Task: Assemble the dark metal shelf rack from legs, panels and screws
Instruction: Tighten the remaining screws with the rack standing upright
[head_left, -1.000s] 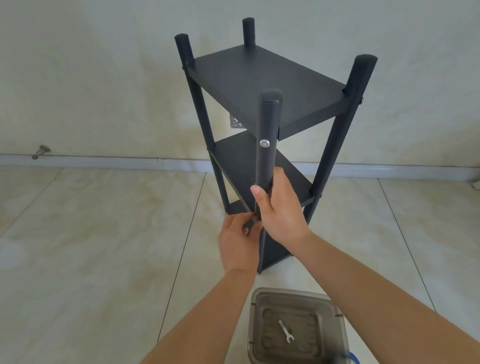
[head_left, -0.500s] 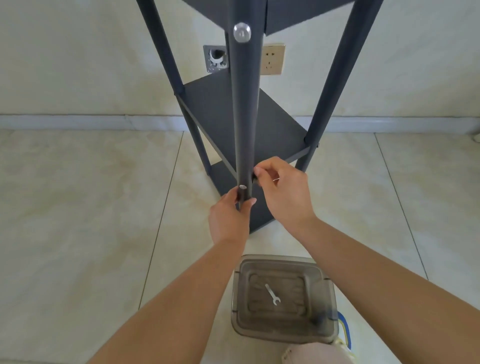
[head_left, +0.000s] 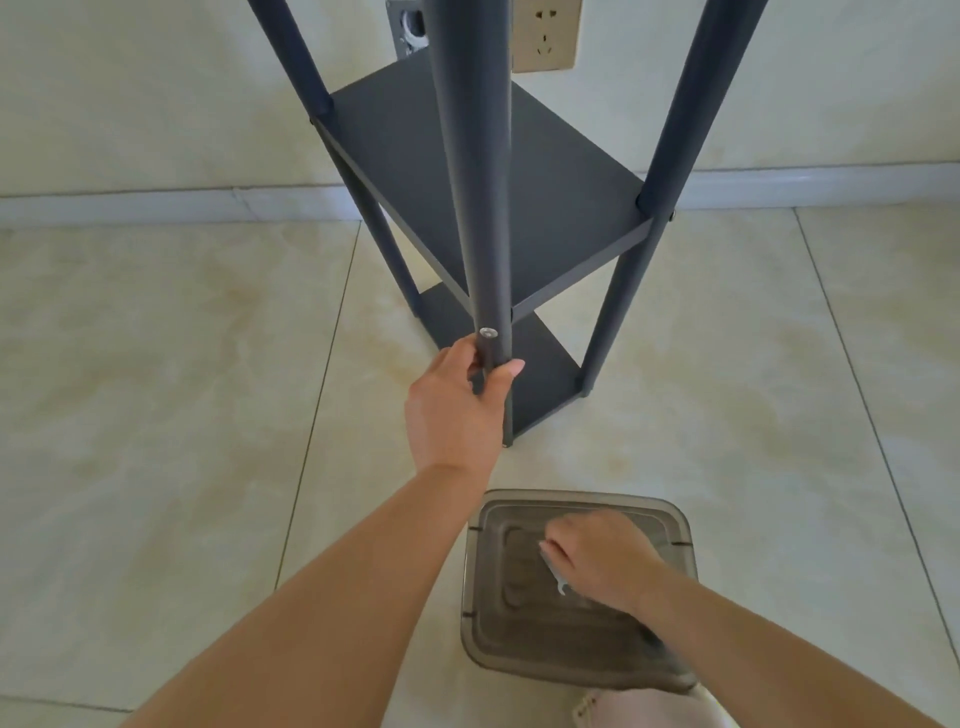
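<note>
The near leg (head_left: 475, 208) is held by the left hand (head_left: 457, 410), while the right hand (head_left: 602, 558) has left it and its fingers (head_left: 551, 550) are closed on the wrench (head_left: 557, 577), so the screw (head_left: 487, 332) is judged due for tightening.

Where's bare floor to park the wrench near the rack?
Bare tiles left of the left hand and near leg, up to the baseboard. Also right of the rack's right leg, above the grey container. Crowded: container lid, where the right hand touches the wrench.
</note>
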